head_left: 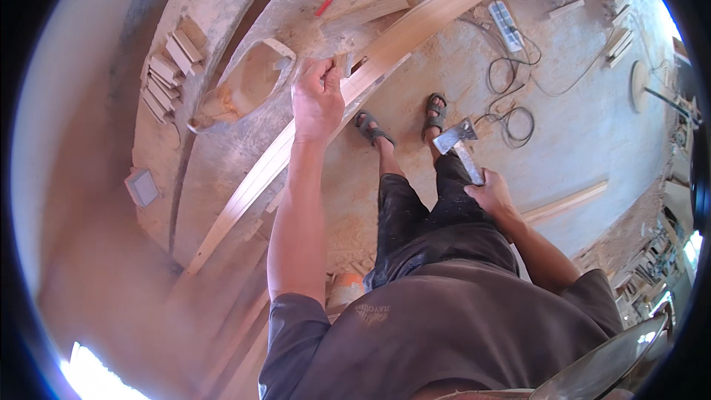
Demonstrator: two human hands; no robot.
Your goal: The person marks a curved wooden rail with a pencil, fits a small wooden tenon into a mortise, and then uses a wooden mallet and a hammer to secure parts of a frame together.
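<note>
Head view shows a long wooden board (415, 33) lying slantwise, lower left to upper right. The left hand (318, 100) is nearer, its fingers closed on a small piece (342, 64), seemingly wood, just beside the board's dark slot (359, 65). The right hand (490, 191), well apart from the board, grips a hatchet (457, 137).

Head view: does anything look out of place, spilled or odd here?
The dark cable lies in loose, untidy loops on the floor, between the power strip and the person's sandaled feet. It looks odd because it could catch a foot. Nothing else clearly stands out.
</note>
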